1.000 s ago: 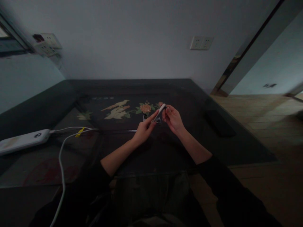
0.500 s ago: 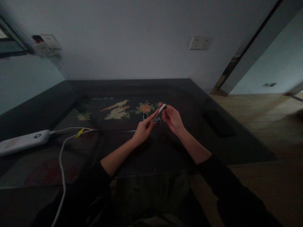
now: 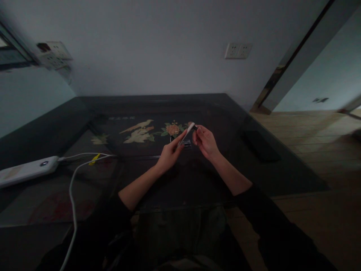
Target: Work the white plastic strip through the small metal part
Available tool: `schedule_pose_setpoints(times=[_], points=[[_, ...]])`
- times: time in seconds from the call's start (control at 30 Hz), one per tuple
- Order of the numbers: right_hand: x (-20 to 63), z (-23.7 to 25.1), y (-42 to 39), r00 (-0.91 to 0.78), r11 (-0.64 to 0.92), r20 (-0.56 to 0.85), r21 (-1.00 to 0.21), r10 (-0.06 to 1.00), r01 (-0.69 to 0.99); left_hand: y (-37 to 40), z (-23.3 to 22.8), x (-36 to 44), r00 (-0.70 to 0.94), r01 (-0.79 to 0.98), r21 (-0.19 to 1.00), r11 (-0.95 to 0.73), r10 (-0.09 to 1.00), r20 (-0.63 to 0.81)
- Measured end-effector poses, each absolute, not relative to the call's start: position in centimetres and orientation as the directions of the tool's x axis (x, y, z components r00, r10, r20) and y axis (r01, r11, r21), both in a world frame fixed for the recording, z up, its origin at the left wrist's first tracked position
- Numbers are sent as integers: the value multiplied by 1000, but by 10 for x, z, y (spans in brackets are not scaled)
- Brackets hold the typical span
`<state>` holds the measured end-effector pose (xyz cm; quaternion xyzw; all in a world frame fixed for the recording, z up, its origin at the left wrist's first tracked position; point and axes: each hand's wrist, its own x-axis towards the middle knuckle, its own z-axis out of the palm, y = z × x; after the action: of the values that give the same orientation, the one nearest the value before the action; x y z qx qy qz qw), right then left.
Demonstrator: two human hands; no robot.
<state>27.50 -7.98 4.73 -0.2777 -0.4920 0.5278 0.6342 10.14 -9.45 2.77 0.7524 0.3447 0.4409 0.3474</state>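
My left hand (image 3: 170, 154) holds a slim white stick-like object (image 3: 188, 132), tilted up to the right, above a dark glass-topped table (image 3: 146, 173). My right hand (image 3: 205, 142) pinches the upper end of that object, where a small dark part shows. Just under the hands a small metallic item (image 3: 187, 143) lies on the table; what it is cannot be told. Both forearms are bare, with dark sleeves pushed up.
A white power bank (image 3: 25, 171) lies at the left with white cables (image 3: 73, 177) running toward me. A bird-and-flower inlay (image 3: 141, 131) decorates the table's middle. A dark flat object (image 3: 261, 145) rests at the right. Wall sockets (image 3: 238, 50) sit behind; wooden floor (image 3: 318, 139) lies to the right.
The hands and the white object stay almost in place; the view has shifted slightly and the object's tip sits a little lower left.
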Motion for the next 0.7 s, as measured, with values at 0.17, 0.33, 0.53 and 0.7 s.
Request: schedule_pose_setpoints(times=[0.17, 0.33, 0.53, 0.7], points=[[276, 46, -79, -36, 293, 330, -879, 943, -376, -100, 25, 103, 416, 211, 799, -562, 792, 447], [275, 44, -78, -49, 277, 314, -892, 948, -358, -101, 24, 104, 431, 177, 801, -572, 777, 459], [275, 45, -79, -40, 296, 331, -886, 943, -357, -97, 27, 103, 417, 193, 802, -566, 787, 455], [275, 46, -79, -38, 301, 338, -877, 940, -374, -94, 27, 100, 389, 231, 816, -530, 819, 422]])
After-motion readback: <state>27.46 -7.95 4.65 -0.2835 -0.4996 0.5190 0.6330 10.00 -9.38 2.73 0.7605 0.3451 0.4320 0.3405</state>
